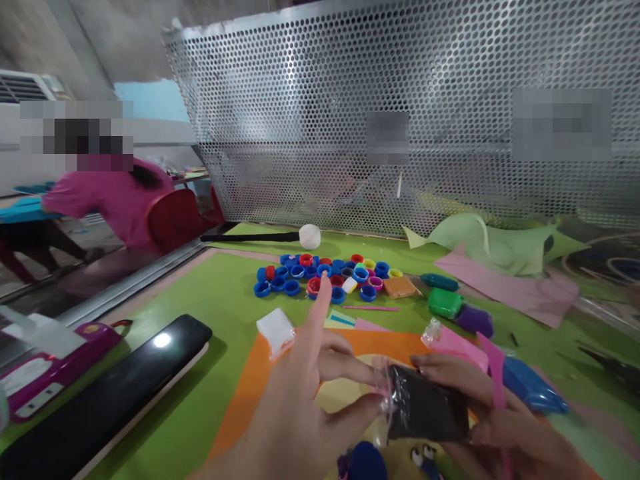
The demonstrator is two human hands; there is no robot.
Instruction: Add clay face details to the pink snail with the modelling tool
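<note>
The left hand point(310, 387) pinches the clear edge of a flat, black-filled plastic packet point(427, 405) above the orange rectangular sheet point(243, 393); the right hand point(500, 407) grips its other end, fingertips partly hidden. On the sheet, a pale-yellow shape point(345, 398) is mostly covered, and a dark-blue round piece point(367, 461) is cut off. Beyond the sheet, the raised left index finger overlaps blue and red plastic caps point(338, 295). Right of the sheet, a dark metal tool point(610, 363) is too blurred to identify.
</note>
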